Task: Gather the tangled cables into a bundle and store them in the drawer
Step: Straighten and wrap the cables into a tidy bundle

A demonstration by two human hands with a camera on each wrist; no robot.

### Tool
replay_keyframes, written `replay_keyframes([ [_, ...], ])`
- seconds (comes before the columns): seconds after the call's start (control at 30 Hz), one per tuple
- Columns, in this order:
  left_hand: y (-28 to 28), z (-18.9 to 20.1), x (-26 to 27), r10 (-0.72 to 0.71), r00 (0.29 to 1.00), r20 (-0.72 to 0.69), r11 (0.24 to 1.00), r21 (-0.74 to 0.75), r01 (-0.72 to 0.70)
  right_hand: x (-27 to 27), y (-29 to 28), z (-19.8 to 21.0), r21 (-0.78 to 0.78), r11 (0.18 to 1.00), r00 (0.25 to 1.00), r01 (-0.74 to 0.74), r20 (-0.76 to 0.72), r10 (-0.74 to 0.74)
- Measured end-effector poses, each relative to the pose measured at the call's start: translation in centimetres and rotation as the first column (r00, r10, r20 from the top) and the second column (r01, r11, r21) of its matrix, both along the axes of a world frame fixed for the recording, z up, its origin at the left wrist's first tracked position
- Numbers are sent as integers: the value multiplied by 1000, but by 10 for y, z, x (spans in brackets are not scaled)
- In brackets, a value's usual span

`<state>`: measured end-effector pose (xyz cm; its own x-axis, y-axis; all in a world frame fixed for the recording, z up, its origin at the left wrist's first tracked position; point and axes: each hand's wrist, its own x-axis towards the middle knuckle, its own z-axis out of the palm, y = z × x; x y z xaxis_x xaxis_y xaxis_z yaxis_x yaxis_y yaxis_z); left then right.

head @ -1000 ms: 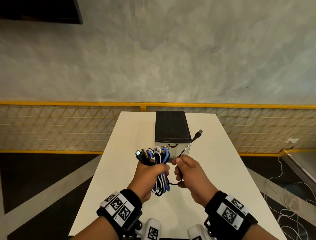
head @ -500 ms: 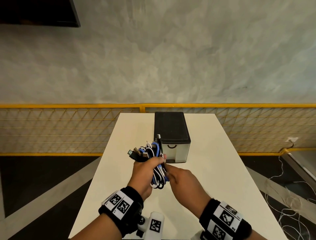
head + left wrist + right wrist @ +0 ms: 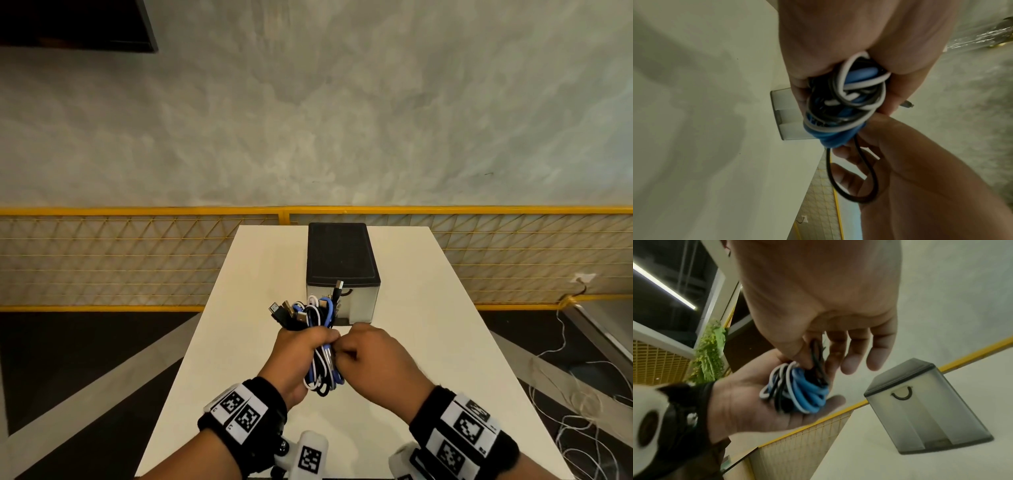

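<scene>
My left hand [image 3: 303, 344] grips a bundle of blue, white and black cables [image 3: 318, 318] above the white table [image 3: 428, 342]. Several plugs stick out of the top of my fist and loops hang below it. In the left wrist view the cable bundle [image 3: 849, 100] fills my curled fingers. My right hand [image 3: 344, 353] is pressed against the bundle's right side. The right wrist view shows its thumb and forefinger pinching a black cable [image 3: 817, 356] against the coil. A loop of that black cable [image 3: 863, 186] hangs across the right palm. The small drawer box [image 3: 342, 267] stands just beyond, its drawer shut.
The drawer box [image 3: 920, 402] has a black top and a dark handle [image 3: 902, 394] on its translucent front. A yellow mesh fence [image 3: 137, 260] runs behind the table. Loose white wires [image 3: 582, 394] lie on the floor at the right.
My right hand has brought the black cable, earlier stretched out to the right, in against the bundle. The hands are now together, and both have moved slightly away from the drawer.
</scene>
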<state>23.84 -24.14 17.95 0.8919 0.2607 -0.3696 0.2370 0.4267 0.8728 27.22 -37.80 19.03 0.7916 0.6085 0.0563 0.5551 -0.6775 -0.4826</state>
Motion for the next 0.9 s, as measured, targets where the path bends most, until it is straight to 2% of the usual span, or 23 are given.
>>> replay_keyframes([
  [0.1,-1,3,3,6,1000,11,1000,10,-6,-3,2,-4,98,993,998,70,-14,-69],
  [0.13,-1,3,4,17,1000,20,1000,18,-17,-4,2,-5,184,976,993,118,-50,-111],
  [0.2,2,-1,4,39,999,37,998,49,-41,-2,-1,-8,388,881,957,272,-205,-206],
  [0.23,3,-3,3,33,998,46,997,65,-36,-1,-3,-6,436,838,927,329,-316,-200],
  [0.3,0,-4,-1,-28,996,79,996,85,21,2,-4,-5,479,818,853,318,-521,-26],
  [0.37,-9,-1,-5,-145,981,132,982,137,127,-1,1,-1,532,803,762,268,-627,161],
  [0.4,-13,-1,-6,-182,974,138,972,176,157,-2,5,-2,563,780,737,275,-644,205],
  [0.5,-15,1,-10,-206,970,127,939,303,160,-2,11,-7,618,729,728,295,-639,248],
  [0.6,-5,3,-13,-305,943,132,889,394,232,-6,15,-8,634,697,724,334,-646,241],
  [0.77,3,3,-18,-418,906,69,851,378,364,-13,20,-7,677,626,757,388,-621,202],
  [0.9,2,0,-20,-388,918,85,855,406,324,-14,23,-7,672,624,746,398,-633,206],
])
